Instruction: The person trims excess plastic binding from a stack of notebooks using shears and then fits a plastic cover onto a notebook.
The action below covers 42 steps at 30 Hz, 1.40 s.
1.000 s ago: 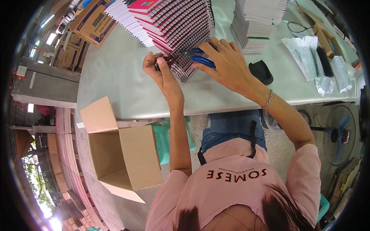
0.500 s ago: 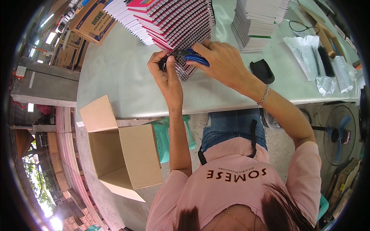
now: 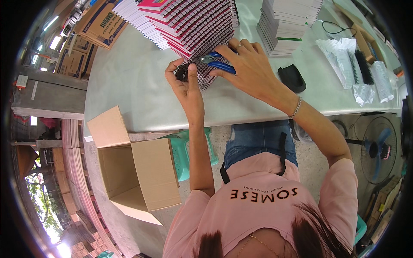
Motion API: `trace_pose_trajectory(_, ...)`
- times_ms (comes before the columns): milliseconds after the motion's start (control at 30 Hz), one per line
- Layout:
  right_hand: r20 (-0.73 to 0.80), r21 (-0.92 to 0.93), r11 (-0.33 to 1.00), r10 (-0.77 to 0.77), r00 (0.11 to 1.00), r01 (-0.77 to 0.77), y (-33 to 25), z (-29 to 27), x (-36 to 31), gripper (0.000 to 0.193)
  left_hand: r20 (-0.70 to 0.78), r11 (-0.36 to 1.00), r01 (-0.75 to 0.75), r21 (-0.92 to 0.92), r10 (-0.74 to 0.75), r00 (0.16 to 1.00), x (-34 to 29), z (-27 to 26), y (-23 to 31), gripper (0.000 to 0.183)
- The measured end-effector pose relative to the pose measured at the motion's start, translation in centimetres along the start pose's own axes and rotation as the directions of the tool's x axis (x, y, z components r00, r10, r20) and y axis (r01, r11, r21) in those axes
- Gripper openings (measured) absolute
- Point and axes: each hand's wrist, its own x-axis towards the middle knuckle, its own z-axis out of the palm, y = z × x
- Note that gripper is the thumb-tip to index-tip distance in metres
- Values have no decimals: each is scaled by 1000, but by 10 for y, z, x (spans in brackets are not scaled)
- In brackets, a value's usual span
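Dark wire coils [image 3: 182, 72] are pinched by the left hand [image 3: 187, 88], blue-handled pliers [image 3: 223, 67] gripped by the right hand [image 3: 251, 71]; notebook bindings [image 3: 202, 32] are apparently being worked on, precise placement being called for.

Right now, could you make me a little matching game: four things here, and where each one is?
Things:
1. Pliers
2. Cardboard box
3. Fan
4. Dark bundle

Places:
A. Near the picture's right edge
B. In the left hand
C. In the right hand
D. At the picture's lower left, flaps open

Pairs: 1-C, 2-D, 3-A, 4-B
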Motion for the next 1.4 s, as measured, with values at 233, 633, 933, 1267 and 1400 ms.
trace_pose_trajectory(233, 23, 25, 1000, 5, 1000, -5, -4, 1, 5, 42, 18, 998, -52, 22, 51, 999, 3, -6, -8, 28)
trace_pose_trajectory(633, 27, 40, 998, 53, 998, -54, 1, 5, -9, 49, -78, 993, 22, -116, -31, 996, 2, -4, -10, 31)
trace_pose_trajectory(933, -47, 13, 1000, 2, 999, -1, -1, 13, -6, 54, 36, 997, 5, 71, -8, 999, -3, -11, -12, 30)
trace_pose_trajectory(1267, 123, 172, 974, 130, 984, -150, -5, 11, -7, 49, 0, 998, 10, 58, -10, 1000, -2, -10, -15, 30)
trace_pose_trajectory(1400, 49, 100, 990, 92, 995, -97, -2, 6, -12, 49, -81, 995, 14, -103, -22, 996, -4, -4, -15, 33)
